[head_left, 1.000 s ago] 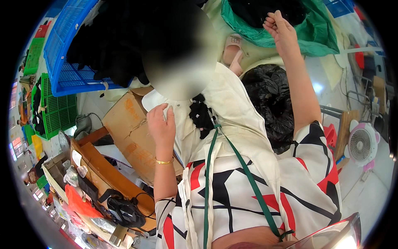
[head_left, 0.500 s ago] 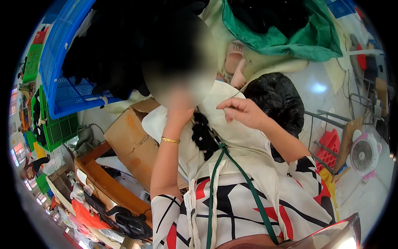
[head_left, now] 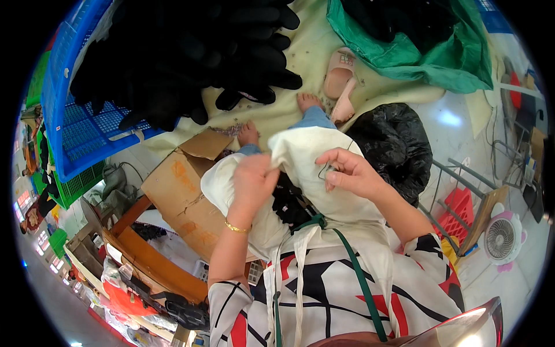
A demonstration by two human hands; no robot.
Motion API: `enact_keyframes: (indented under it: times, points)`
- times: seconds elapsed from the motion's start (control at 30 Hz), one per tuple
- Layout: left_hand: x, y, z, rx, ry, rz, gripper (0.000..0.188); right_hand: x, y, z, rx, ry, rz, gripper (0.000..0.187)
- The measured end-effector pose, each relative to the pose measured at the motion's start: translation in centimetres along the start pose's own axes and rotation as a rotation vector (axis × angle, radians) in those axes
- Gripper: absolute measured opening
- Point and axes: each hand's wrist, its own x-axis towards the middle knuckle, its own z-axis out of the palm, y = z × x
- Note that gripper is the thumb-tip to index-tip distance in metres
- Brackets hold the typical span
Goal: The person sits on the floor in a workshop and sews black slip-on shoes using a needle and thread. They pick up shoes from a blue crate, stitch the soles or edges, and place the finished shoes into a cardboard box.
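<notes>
Currently, a cream apron (head_left: pixel 355 202) covers the seated person's lap, and a crumpled black cloth (head_left: pixel 289 199) with small pale specks lies in the dip at the apron's middle, just above the place where a green strap (head_left: pixel 359 281) is knotted. The left hand (head_left: pixel 254 180) is over the apron's left part, beside the black cloth, its fingers drawn in close to the thumb near a raised fold; it is blurred, so I cannot tell whether it grips anything. A gold bracelet (head_left: pixel 236 226) circles that wrist. The right hand (head_left: pixel 350 170) is over the apron's right part, fingers curled toward the thumb in a narrow pinch on a thin dark strand (head_left: pixel 322 172), too small to make out well.

Beyond the apron, two bare feet (head_left: pixel 310 102) rest on a pale yellow sheet (head_left: pixel 315 43), with pink slippers (head_left: pixel 341 75) to their right. Farther from the apron, toward the left, a blue basket (head_left: pixel 59 147) holds a heap of black pieces (head_left: pixel 179 58); toward the right is a green sack (head_left: pixel 428 75) with dark contents. A black plastic bag (head_left: pixel 399 144) is just right of the apron, with a white and pink fan (head_left: pixel 502 240) well past it. Left of the apron are a cardboard box (head_left: pixel 179 202) and a wooden desk (head_left: pixel 141 254).
</notes>
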Motion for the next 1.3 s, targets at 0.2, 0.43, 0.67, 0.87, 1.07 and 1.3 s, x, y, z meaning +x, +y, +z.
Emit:
enact_keyframes:
  times: [0.2, 0.43, 0.67, 0.87, 1.07, 1.3]
  points:
    - [2.9, 1.9, -1.4, -0.088, 0.236, 0.058, 0.044, 0.4, -1.7, 1.3, -0.010, -0.009, -0.019, 0.037]
    - [0.4, 5.4, 0.5, -1.303, -0.413, -0.241, 0.062, -1.4, -2.8, 3.9, 0.162, -0.147, -0.030, 0.020]
    - [-1.9, 5.5, -1.5, -0.996, -0.585, -0.223, 0.015, -4.5, -2.5, 6.3, 0.053, -0.020, 0.062, 0.019]
    - [-5.0, 3.9, -3.7, -0.995, -0.350, -0.191, 0.014, -5.3, -0.9, 5.4, 0.184, 0.034, 0.020, 0.013]
    - [-7.9, 1.6, -4.0, -0.851, -0.085, -0.304, 0.014, -6.9, -1.0, 0.9, 0.547, 0.028, -0.088, 0.015]
    - [-12.1, -1.0, -6.3, -0.136, 0.411, -0.333, 0.021, -8.8, -2.5, -8.9, 0.744, 0.157, -0.489, 0.021]
